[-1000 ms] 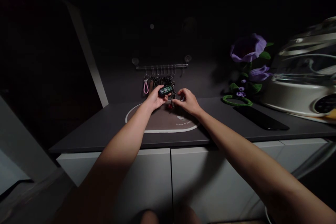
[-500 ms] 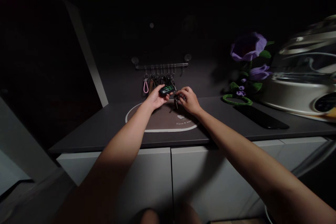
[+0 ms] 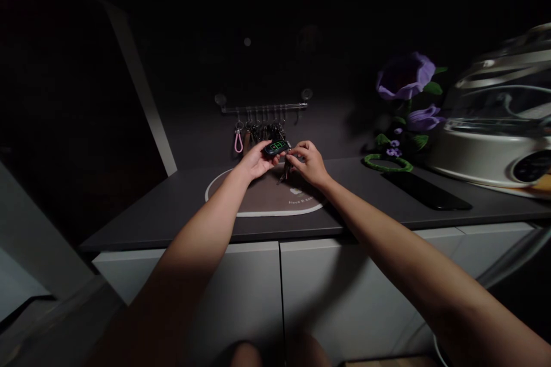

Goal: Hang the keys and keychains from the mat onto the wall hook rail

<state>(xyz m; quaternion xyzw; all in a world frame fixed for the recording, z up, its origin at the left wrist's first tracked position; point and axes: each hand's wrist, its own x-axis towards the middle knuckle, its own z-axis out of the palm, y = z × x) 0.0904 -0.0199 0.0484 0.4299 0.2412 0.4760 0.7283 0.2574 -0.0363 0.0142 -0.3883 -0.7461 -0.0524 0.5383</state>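
Dark table (image 3: 172, 206) is sitting under me. I am pinching the car key fob (image 3: 275, 147) with my left hand (image 3: 255, 161); its keys (image 3: 284, 171) are dangling rightward, pinched by my right hand (image 3: 310, 164).

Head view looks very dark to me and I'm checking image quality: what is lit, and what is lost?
Head view: dim overall; light pools on the round brown mat, both hands and the black key fob; the upper wall is black; the hanging keys are unclear.
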